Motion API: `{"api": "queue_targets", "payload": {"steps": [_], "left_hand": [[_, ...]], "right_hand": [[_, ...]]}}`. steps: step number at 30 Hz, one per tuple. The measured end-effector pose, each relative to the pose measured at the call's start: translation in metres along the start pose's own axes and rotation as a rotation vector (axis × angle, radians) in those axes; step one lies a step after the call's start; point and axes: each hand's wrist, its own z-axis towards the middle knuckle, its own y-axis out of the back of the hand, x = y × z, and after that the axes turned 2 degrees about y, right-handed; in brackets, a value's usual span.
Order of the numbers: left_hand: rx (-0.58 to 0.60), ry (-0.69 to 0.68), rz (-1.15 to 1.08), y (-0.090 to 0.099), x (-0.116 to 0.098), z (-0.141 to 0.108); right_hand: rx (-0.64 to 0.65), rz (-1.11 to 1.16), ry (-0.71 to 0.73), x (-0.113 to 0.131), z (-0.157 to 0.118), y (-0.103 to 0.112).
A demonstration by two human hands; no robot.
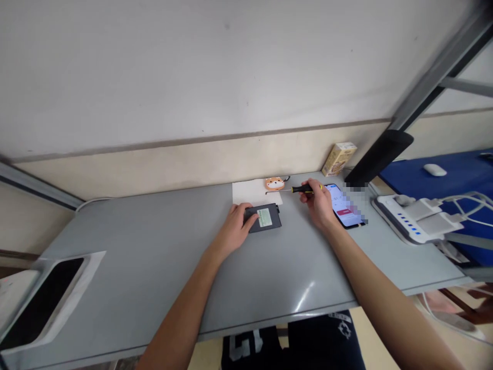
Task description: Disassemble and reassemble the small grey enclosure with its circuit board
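Observation:
My left hand (233,229) grips the left end of a flat black box (272,218) with a pale label, its thumb on top. The box lies on the grey table (162,246) or just above it; I cannot tell which. My right hand (319,208) is closed around the black and yellow handle of a screwdriver (299,189). Its thin shaft points left, apart from the box, and a small dark bit sits at its tip. Behind the box lies a sheet of white paper (244,192). An orange animal-face case (274,184) rests by the paper's right edge.
A lit phone (342,209) lies right of my right hand. Farther right is a white power strip (404,221) with chargers and cables. A small yellow carton (339,159) and a black upright object (379,156) stand at the back. A black tablet-like slab (46,300) lies far left.

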Motion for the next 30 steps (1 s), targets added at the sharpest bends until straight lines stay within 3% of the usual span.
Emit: {"api": "queue_targets", "payload": {"steps": [6,11,23,30], "left_hand": [[0.102,-0.113,0.024,0.013,-0.012,-0.003],[0.263,-0.134,0.023,0.032,-0.022,-0.010],[0.194,-0.078,-0.028,0.038,-0.032,-0.009],[0.111,0.033,-0.102,0.020,-0.024,-0.006]], "right_hand": [[-0.014,0.021,0.004,0.000,0.003,0.004],[-0.027,0.004,-0.005,-0.001,0.004,0.007],[-0.047,0.064,0.043,0.013,0.004,0.009],[-0.027,0.077,0.021,0.018,-0.006,-0.001]]}}
